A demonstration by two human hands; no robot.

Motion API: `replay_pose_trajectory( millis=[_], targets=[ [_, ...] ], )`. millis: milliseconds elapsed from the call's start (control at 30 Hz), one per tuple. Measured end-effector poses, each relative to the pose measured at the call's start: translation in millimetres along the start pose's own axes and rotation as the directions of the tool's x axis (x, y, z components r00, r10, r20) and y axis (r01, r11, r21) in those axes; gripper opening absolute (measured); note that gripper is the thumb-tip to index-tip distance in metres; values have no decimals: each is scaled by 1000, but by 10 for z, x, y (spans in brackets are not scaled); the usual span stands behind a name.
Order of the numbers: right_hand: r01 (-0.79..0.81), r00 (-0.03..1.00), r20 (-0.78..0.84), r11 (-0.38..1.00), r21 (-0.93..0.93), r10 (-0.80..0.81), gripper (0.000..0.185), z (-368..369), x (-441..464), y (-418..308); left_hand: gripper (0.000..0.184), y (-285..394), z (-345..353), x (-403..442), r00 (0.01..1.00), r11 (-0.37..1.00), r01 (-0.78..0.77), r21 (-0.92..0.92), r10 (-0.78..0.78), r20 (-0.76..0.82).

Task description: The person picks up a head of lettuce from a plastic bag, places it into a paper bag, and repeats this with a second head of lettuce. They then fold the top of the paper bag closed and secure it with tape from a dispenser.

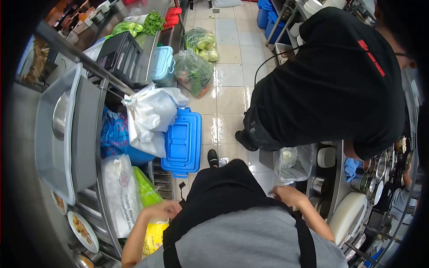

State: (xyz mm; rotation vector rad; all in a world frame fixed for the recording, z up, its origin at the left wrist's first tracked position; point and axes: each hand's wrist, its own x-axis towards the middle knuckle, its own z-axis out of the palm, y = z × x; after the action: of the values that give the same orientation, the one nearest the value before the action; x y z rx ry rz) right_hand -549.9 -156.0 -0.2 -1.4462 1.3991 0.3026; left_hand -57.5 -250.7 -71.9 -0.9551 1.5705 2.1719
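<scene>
My left hand (164,209) hangs beside the black apron (223,187) at my left side, near a yellow printed bag (154,236) on the lower shelf. Its fingers are blurred and partly hidden against the apron, so I cannot make out their pose. My right hand (287,195) is at my other side, just off the apron's edge, with loosely bent fingers apart and nothing visible in them. Beyond it stands a clear plastic-lined bin (292,167) with pale leafy vegetable inside.
A co-worker in black (326,85) bends over the right counter, narrowing the tiled aisle (230,89). Along the left stand a blue lidded crate (183,140), white bag (154,116), grey tub (71,134) and bagged vegetables (194,71). A plate of food (82,230) sits lower left.
</scene>
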Motion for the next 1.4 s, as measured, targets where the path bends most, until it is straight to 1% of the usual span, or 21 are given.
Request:
replay_pose_trajectory(
  millis=[33,100,167,200,300,333,433,467,567,600,700,733,800,867,900,1033,1067,1167,1300,1333,1400],
  targets=[
    [-47,991,-127,998,36,51,30,-100,162,-181,34,8,-261,147,998,986,25,163,-16,-53],
    [220,903,-422,929,297,-79,29,-233,395,-502,32,639,-446,604,912,881,-17,473,208,-354],
    [399,888,-411,790,465,-206,27,-236,706,-505,31,1209,-505,1067,885,923,-244,298,337,-321],
    [472,869,-416,696,541,-267,26,-247,870,-477,29,1419,-534,1239,908,927,-244,286,322,-269],
    [449,890,-426,467,762,-160,25,-468,1179,-370,28,1812,-775,1558,947,962,-213,170,246,-205],
    [476,879,-441,406,780,-183,28,-632,1225,-378,27,1932,-887,1639,955,972,-196,127,218,-200],
    [521,853,-458,469,713,-251,26,-1160,1270,-482,27,2321,-1253,1764,895,872,-373,316,428,-124],
    [538,831,-505,564,626,-233,25,-1261,1333,-475,29,2463,-1356,1776,940,878,-294,377,338,-55],
    [377,892,-444,679,630,-84,22,-1689,1334,-660,28,2937,-1498,1811,954,713,-170,680,292,-67],
    [425,856,-508,688,589,-94,20,-1776,1378,-685,28,3069,-1569,1833,926,648,-227,727,375,-44],
    [434,820,-559,769,469,-122,20,-1994,1591,-611,19,3408,-1804,2126,975,576,-122,808,221,-10],
    [451,781,-613,788,420,-121,18,-2051,1682,-598,17,3447,-1877,2279,970,545,-157,824,240,26],
    [393,779,-626,810,435,-41,16,-2218,1790,-623,14,3475,-2059,2652,955,473,-233,850,276,109],
    [379,759,-650,799,467,20,14,-2348,2001,-567,14,3659,-2293,2893,946,464,-296,835,265,188],
    [330,775,-631,830,449,33,20,-2397,2103,-518,13,3755,-2436,3009,939,462,-325,825,262,224],
    [325,786,-616,809,490,57,22,-3052,2497,-517,21,4162,-3140,3357,930,542,-343,767,81,358],
    [327,793,-606,796,510,62,22,-3200,2567,-529,23,4306,-3311,3373,923,572,-305,762,-18,383],
    [348,814,-578,757,553,49,23,-3709,2762,-602,22,4502,-3829,3394,941,663,-265,701,20,337],
    [384,834,-552,707,594,12,25,-4322,2956,-718,27,4732,-4458,3447,960,683,-260,683,104,261],
    [393,837,-547,693,605,3,25,-4464,2997,-736,33,4880,-4583,3444,962,660,-234,714,51,267],
    [416,841,-541,663,623,-19,26,-4726,3087,-757,38,5063,-4833,3446,947,602,-314,734,142,289]
  ],
)
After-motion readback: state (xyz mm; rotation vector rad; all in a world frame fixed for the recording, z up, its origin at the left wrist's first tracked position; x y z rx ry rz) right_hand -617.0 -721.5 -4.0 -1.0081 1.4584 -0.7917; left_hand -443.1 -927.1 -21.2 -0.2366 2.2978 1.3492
